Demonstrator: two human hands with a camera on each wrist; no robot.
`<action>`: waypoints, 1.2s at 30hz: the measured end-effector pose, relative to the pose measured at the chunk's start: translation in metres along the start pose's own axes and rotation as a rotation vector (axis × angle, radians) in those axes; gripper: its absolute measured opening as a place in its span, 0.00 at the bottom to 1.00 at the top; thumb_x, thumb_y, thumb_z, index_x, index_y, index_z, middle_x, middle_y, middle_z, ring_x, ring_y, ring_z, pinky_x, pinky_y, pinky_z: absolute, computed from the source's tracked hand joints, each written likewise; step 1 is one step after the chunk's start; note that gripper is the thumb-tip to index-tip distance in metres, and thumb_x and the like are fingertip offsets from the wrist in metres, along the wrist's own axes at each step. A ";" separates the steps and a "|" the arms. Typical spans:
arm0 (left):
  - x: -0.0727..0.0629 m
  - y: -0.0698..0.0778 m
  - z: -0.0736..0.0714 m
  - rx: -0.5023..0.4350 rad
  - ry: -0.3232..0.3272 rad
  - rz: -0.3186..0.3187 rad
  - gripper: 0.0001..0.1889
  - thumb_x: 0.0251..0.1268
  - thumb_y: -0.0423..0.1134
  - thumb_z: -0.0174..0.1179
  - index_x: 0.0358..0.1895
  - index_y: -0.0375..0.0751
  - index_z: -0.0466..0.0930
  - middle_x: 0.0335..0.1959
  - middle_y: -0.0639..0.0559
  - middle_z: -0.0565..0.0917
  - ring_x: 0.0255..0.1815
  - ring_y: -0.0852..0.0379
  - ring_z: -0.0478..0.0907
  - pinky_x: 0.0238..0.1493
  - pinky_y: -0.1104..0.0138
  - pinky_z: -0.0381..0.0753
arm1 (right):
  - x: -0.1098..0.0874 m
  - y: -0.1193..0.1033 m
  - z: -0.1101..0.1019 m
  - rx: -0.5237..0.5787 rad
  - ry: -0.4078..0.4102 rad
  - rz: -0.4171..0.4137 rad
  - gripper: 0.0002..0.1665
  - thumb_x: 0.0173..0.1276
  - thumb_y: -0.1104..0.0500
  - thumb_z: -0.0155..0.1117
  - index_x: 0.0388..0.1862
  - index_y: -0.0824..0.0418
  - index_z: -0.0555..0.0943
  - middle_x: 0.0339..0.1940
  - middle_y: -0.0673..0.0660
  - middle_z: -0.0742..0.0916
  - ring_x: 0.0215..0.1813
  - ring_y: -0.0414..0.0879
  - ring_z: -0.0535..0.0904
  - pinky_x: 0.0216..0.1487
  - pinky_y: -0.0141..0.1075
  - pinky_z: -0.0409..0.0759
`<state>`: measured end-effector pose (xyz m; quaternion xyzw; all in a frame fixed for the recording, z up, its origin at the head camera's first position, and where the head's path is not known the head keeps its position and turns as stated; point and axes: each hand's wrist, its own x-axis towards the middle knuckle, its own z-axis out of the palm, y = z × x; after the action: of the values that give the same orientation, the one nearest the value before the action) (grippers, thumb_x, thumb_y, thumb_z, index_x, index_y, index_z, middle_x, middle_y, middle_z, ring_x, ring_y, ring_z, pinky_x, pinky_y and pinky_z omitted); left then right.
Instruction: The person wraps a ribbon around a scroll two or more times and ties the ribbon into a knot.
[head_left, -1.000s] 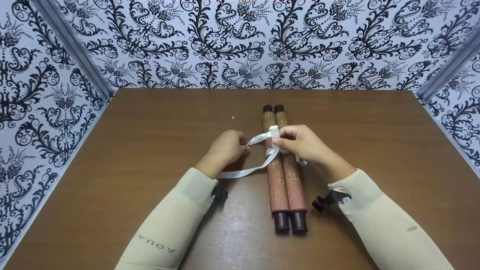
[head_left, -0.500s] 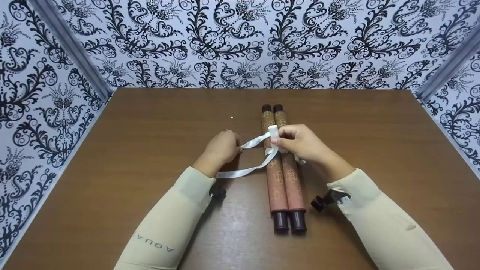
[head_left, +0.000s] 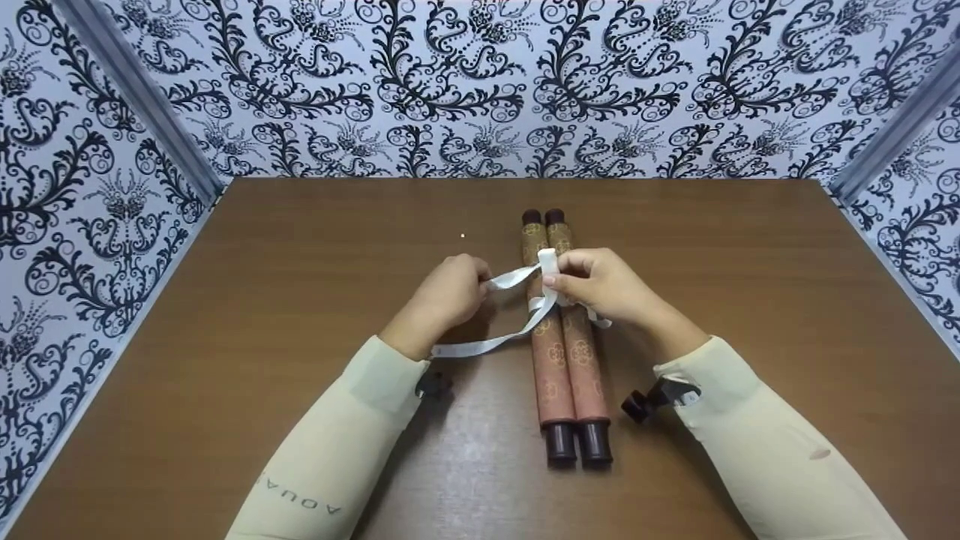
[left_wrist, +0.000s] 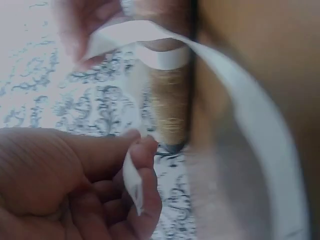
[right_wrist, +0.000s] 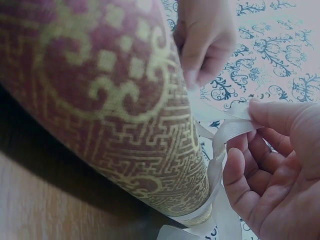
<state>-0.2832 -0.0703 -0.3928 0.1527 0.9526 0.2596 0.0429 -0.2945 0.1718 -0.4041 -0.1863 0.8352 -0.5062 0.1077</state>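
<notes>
Two rolled scrolls (head_left: pixel 553 352) in red and gold patterned cloth lie side by side on the table, with dark end knobs. A white ribbon (head_left: pixel 480 348) passes round them, and one tail trails left. My right hand (head_left: pixel 611 283) pinches an upright loop of the ribbon above the scrolls. Left of them, my left hand (head_left: pixel 450 291) pinches another stretch of ribbon between thumb and forefinger. In the left wrist view a short ribbon end (left_wrist: pixel 133 182) hangs out of that pinch. The right wrist view shows the ribbon (right_wrist: pixel 235 129) at the right thumb and fingertips, beside the patterned scroll (right_wrist: pixel 115 100).
The brown wooden table (head_left: pixel 337 247) runs back to a wall (head_left: pixel 465 90) with black scrollwork on white. Grey corner strips stand at both sides. Dark wrist cameras (head_left: pixel 649 401) stick out from the pale sleeves.
My left hand has shifted slightly, keeping its pinch on the ribbon stretched to the left. My right hand and the scrolls stay nearly where they were.
</notes>
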 end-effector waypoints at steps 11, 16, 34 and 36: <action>-0.034 0.032 -0.038 0.055 -0.165 0.198 0.07 0.74 0.34 0.62 0.37 0.38 0.87 0.28 0.53 0.82 0.30 0.57 0.74 0.38 0.63 0.77 | 0.002 0.001 -0.002 0.027 0.013 -0.004 0.12 0.74 0.60 0.67 0.39 0.70 0.84 0.22 0.51 0.82 0.17 0.37 0.71 0.18 0.28 0.70; -0.049 0.047 -0.039 -0.014 -0.396 0.305 0.07 0.76 0.37 0.62 0.39 0.42 0.88 0.32 0.53 0.87 0.31 0.60 0.83 0.37 0.68 0.82 | 0.003 0.003 -0.002 0.021 0.022 -0.022 0.11 0.74 0.61 0.67 0.37 0.70 0.83 0.22 0.52 0.82 0.25 0.41 0.76 0.27 0.31 0.76; -0.061 0.096 0.030 -0.106 -0.540 0.574 0.08 0.79 0.43 0.58 0.42 0.46 0.85 0.30 0.60 0.85 0.29 0.73 0.78 0.38 0.80 0.75 | 0.001 0.000 -0.011 0.064 0.060 -0.060 0.09 0.73 0.64 0.67 0.41 0.71 0.85 0.25 0.52 0.87 0.26 0.42 0.83 0.31 0.34 0.84; -0.063 0.100 0.037 -0.117 -0.552 0.591 0.08 0.80 0.42 0.58 0.42 0.45 0.84 0.30 0.59 0.85 0.28 0.73 0.78 0.38 0.81 0.75 | 0.001 0.000 -0.012 0.059 0.062 -0.057 0.09 0.73 0.64 0.67 0.41 0.72 0.85 0.26 0.51 0.87 0.27 0.42 0.84 0.32 0.34 0.85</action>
<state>-0.1908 0.0100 -0.3739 0.4809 0.8040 0.2639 0.2293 -0.2994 0.1811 -0.3984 -0.1908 0.8172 -0.5390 0.0729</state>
